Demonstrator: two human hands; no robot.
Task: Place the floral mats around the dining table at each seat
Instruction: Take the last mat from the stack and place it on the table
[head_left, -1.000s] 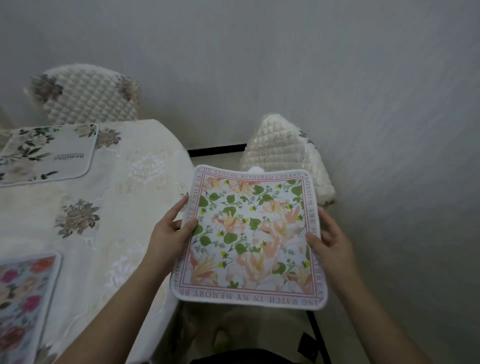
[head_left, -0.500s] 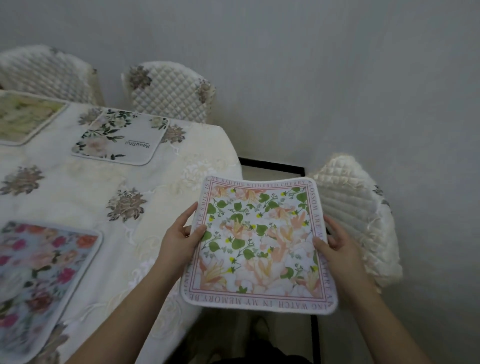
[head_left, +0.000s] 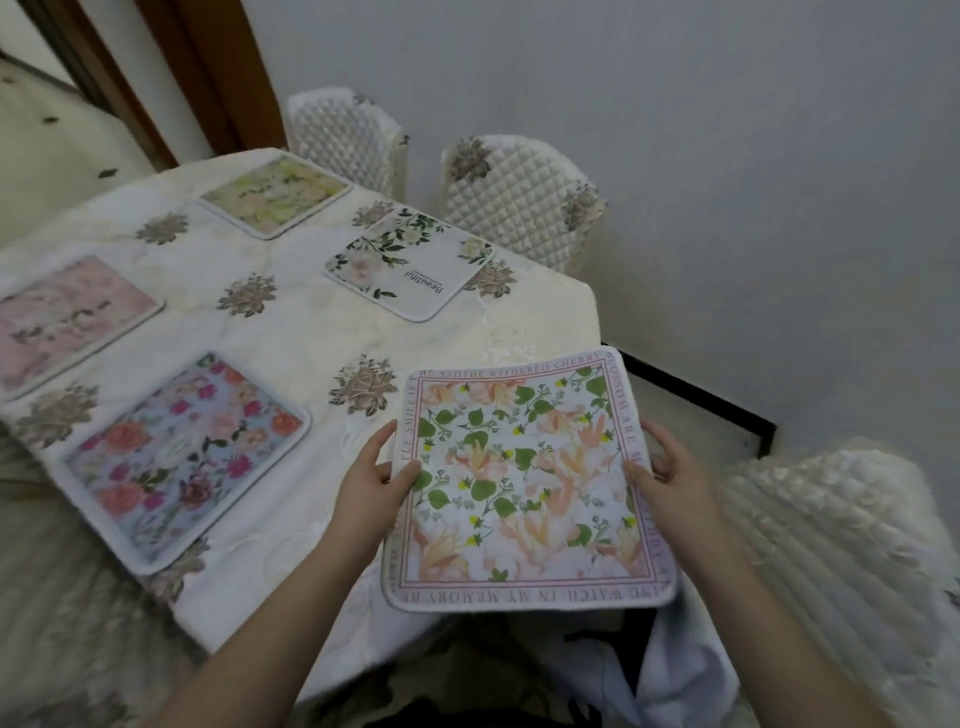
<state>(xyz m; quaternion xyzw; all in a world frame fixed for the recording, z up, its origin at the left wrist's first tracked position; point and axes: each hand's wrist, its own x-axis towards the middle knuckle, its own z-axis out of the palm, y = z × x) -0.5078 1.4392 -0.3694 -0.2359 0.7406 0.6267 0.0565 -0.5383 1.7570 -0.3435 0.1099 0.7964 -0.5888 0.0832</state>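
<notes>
A square floral mat (head_left: 524, 483) with green leaves, peach flowers and a lettered pink border is held level at the table's near right corner. My left hand (head_left: 371, 480) pinches its left edge, thumb on top. My right hand (head_left: 670, 473) pinches its right edge the same way. Several other mats lie flat on the dining table (head_left: 291, 332): a blue mat with red roses (head_left: 184, 457), a pink mat (head_left: 67, 317), a pale yellow-green mat (head_left: 275, 200) and a white mat with "Beautiful" on it (head_left: 410, 262).
Quilted cream chairs stand at the far side (head_left: 348, 137) (head_left: 519, 202) and at the near right (head_left: 841, 566). A grey wall (head_left: 727, 156) runs close behind them. A brown door frame (head_left: 208, 73) is at the top left. White cloth (head_left: 675, 670) hangs below the mat.
The view has swung left, bringing more of the table and more mats into sight. The held mat has moved closer over the table's corner, still gripped by both hands.
</notes>
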